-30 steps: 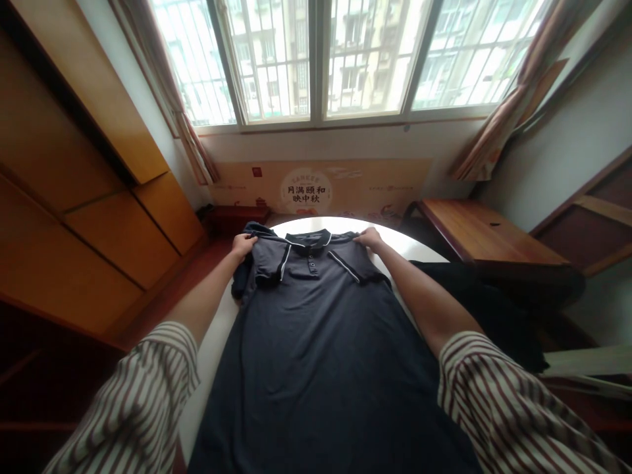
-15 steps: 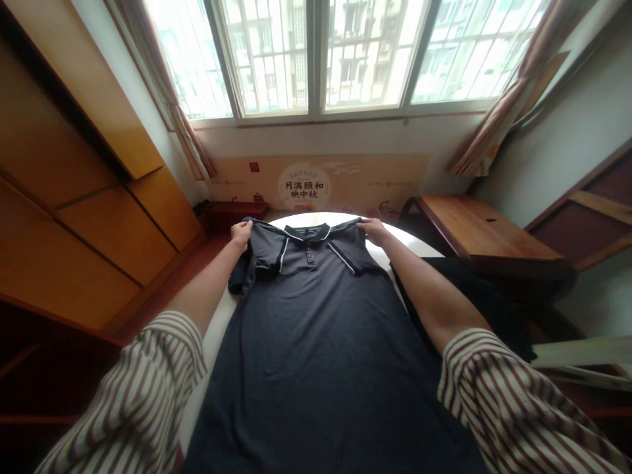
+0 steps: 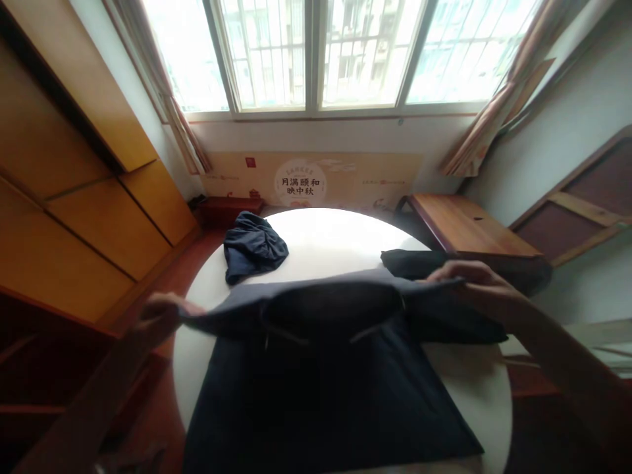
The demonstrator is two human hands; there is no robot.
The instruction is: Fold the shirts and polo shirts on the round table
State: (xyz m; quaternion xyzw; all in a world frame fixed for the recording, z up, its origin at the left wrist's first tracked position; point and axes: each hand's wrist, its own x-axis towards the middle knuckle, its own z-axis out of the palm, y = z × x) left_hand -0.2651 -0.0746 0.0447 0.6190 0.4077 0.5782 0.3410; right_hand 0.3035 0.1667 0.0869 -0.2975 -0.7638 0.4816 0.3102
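Dark shirt [image 3: 320, 395] held wide

The left hand [image 3: 160, 315] and right hand [image 3: 474, 276] each pinch one end of the shirt's raised upper edge. Its body spreads over the round white table [image 3: 330, 240]. A crumpled navy cloth [image 3: 254, 249] lies on the table's far left, black fabric [image 3: 407, 263] on its right.

far: bright barred windows [image 3: 360, 52], curtains [image 3: 185, 135] either side; beneath: printed banner [image 3: 340, 178]; left: orange-brown wooden cabinets [image 3: 91, 230], reddish floor [image 3: 191, 260]; right: brown wooden desk [image 3: 469, 232], pale wall [image 3: 563, 138]; near: round white table [image 3: 336, 237]
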